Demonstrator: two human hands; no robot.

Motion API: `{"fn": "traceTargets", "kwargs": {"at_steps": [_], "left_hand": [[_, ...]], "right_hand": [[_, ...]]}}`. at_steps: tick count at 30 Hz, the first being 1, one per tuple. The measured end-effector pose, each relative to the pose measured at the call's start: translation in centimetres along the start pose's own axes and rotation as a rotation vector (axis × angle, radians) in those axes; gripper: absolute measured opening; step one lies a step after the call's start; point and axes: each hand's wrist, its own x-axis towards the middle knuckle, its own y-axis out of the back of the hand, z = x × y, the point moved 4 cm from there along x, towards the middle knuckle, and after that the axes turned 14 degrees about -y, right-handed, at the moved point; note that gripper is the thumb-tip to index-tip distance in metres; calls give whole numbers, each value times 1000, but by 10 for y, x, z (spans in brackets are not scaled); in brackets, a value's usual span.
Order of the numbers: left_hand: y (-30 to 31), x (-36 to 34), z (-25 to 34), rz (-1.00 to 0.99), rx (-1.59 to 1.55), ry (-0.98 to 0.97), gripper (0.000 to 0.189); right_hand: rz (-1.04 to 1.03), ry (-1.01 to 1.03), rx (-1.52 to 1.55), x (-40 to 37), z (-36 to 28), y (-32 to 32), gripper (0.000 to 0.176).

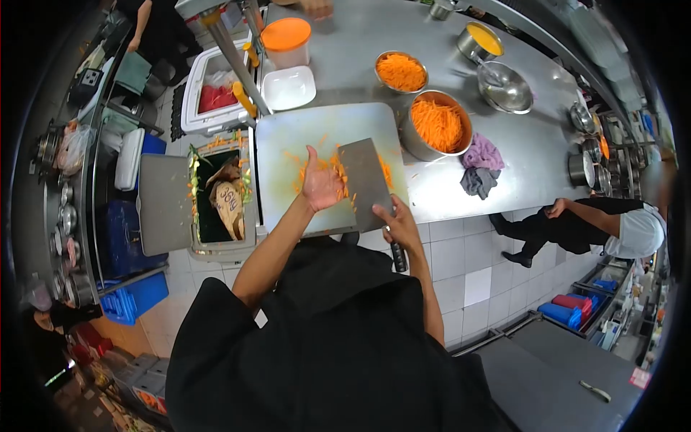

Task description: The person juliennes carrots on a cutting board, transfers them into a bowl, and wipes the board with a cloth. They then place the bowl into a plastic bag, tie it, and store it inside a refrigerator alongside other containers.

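My right hand (397,225) is wrapped round the dark handle of a cleaver (366,180), whose broad grey blade is over the cutting board (284,133). Beside the blade, my left hand (322,187) lies palm up with the thumb stretched out; its fingertips are partly lost among shredded carrot (299,177) near the blade's edge. Orange shreds are scattered on the stained white board on both sides of the blade. Right of the board stands a deep metal pot (419,144) full of shredded carrot, and behind it a smaller metal bowl (384,79) of the same.
Left of the board is an open bin (248,201) with scraps and a paper bag. An orange-lidded tub (286,36) and white container (289,88) sit behind. Purple and grey cloths (481,162) and a metal bowl (506,88) are to the right. A person (586,227) is at right.
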Motion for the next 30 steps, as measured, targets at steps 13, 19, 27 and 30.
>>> {"fn": "traceTargets", "kwargs": {"at_steps": [13,19,27,30], "left_hand": [[-32,-29,29,564,1989,-557,70],[10,-55,24,820,2722,-790,75],[11,19,-21,372,2258,-1101,57],[9,22,-26,358,2170,-1116,50]], "right_hand": [[746,252,-809,-6,-3,55,12],[746,207,-940,6,16,4,17],[486,194,-654,17,13,-46,23],[460,193,-525,23,24,-38,27]]}}
